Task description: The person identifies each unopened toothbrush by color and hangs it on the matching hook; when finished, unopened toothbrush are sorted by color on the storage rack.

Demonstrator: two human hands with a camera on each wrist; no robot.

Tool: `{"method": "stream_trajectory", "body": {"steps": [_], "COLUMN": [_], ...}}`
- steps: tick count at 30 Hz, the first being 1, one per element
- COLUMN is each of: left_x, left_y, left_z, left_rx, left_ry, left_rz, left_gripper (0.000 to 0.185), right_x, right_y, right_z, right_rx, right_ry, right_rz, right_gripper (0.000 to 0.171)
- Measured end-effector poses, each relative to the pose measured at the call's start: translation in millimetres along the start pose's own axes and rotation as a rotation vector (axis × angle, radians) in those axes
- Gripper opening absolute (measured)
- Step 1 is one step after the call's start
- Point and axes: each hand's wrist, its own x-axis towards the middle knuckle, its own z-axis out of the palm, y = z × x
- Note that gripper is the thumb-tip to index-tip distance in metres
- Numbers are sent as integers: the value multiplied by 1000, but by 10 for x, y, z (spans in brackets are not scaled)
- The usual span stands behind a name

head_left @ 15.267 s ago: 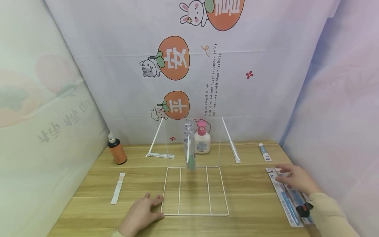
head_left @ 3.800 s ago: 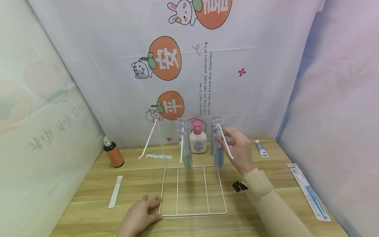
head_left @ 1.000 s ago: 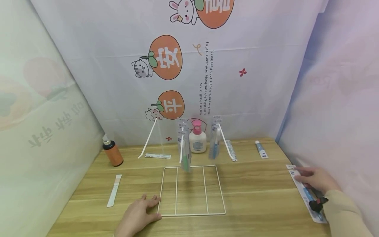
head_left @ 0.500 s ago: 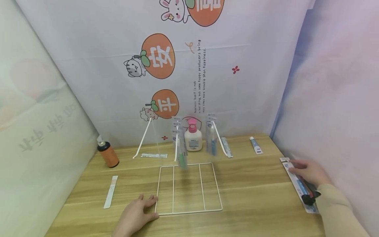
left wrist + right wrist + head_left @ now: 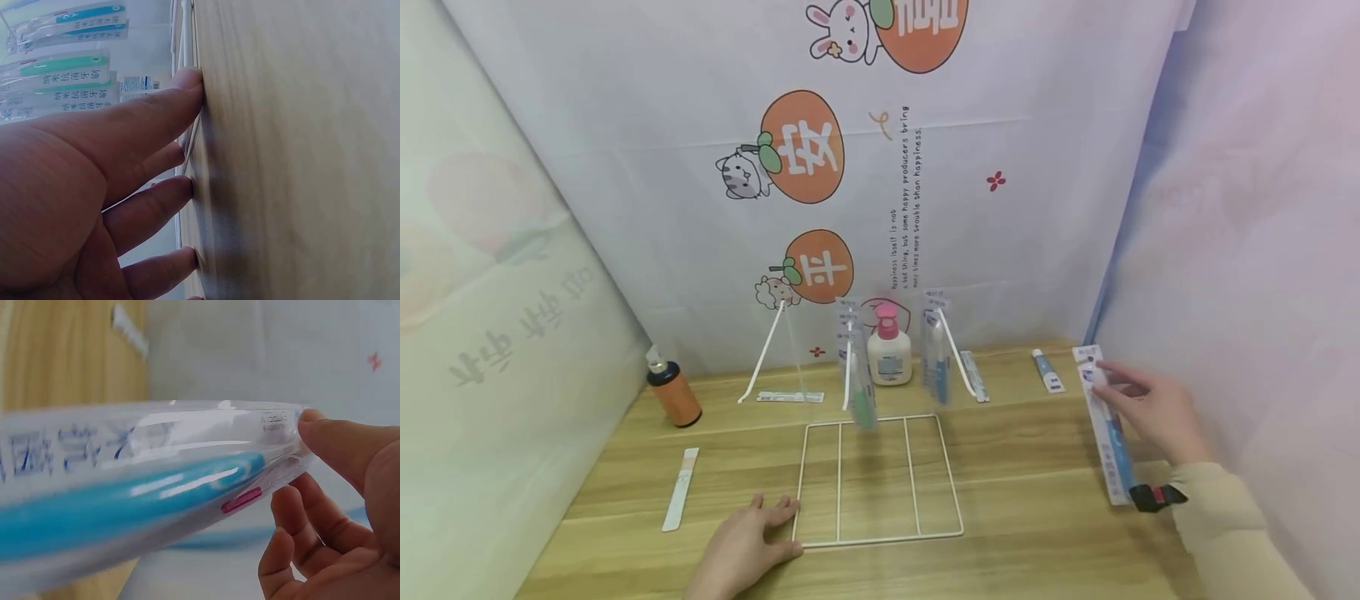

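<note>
My right hand pinches the top of a packaged toothbrush with a blue handle, held upright over the table's right side. In the right wrist view, the thumb presses the clear pack and the other fingers curl below. My left hand rests at the front left corner of a white wire rack, fingertips touching its base wire and the table. Packaged toothbrushes with green handles hang from the rack's middle hook. Packs with blue handles hang from the right hook. The left hook bears nothing.
Behind the rack stands a pink-topped pump bottle. An orange bottle is at the back left. A toothpaste tube lies at the back right. Flat strips lie about the table. Cloth walls enclose the back and sides.
Since the oldest frame, blue toothbrush packs have come onto the right hook. In the last second, my right hand has lifted the pack off the right side of the table. My left hand stays put.
</note>
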Motion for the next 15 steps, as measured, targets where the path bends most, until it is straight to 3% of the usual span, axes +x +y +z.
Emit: {"method": "stream_trajectory", "body": {"steps": [5, 8, 15], "left_x": [-2, -5, -5], "left_y": [9, 14, 24], "left_z": [-2, -9, -19], "left_rx": [-11, -20, -17], "left_ry": [-5, -10, -11], "left_rz": [5, 3, 5], "left_gripper": [66, 67, 66], "right_x": [-112, -227, -618], "right_y": [-563, -910, -1621], "right_z": [91, 164, 298], "right_rx": [157, 262, 534], "right_ry": [158, 242, 248], "right_rz": [-155, -281, -553], "right_gripper": [44, 43, 58]}}
